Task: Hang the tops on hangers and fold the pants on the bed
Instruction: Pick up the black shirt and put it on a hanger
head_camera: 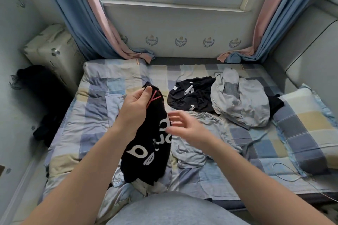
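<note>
Black garment [151, 151] w/ white lettering + pink lines hangs from my L hand [135, 106], held up over the checked bed [91, 133], lower end bunched on the sheet near my body. L fingers + thumb pinch its top edge. R hand [184, 128] is motion-blurred just beside the cloth's right edge, fingers spread and loose; can't tell if tips touch it. Under R hand lies a crumpled light-blue garment [193, 153]. Further back: black tee [193, 97] w/ white marks, touching a grey hoodie [243, 104] on its right. Checked pillow [307, 133] far right.
</note>
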Available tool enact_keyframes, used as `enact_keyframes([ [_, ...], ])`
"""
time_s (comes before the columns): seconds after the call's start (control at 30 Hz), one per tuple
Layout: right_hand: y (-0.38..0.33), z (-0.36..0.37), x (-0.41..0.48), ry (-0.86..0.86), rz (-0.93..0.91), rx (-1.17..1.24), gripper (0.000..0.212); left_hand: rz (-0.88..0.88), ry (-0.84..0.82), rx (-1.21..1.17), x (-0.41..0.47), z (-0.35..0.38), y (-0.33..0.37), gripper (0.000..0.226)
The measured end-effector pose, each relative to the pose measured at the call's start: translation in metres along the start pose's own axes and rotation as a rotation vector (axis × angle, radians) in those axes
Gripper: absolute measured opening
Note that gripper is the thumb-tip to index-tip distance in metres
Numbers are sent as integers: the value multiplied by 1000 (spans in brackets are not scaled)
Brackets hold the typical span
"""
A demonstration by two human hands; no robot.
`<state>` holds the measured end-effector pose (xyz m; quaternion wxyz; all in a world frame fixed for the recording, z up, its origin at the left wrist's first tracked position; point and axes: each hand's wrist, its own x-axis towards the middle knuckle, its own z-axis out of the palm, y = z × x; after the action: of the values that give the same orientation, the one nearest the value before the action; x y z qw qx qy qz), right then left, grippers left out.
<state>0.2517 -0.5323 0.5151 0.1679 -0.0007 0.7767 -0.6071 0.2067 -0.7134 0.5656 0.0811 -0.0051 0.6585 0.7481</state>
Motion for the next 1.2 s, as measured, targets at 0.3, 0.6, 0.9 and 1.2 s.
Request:
enact_keyframes([
  [0.3,27,0,11,234,-25,-189,8,-52,42,15,5,-17,-2,40],
  [0.6,-2,-38,-2,405,65,120,27,-180,33,154,18,-23,-35,31],
  [0.9,-44,-35,-9,386,57,463,25,-165,-590,430,-13,16,-76,51],
  [1.2,-42,-50,-11,319,-89,609,49,36,35,104,10,3,-55,24],
])
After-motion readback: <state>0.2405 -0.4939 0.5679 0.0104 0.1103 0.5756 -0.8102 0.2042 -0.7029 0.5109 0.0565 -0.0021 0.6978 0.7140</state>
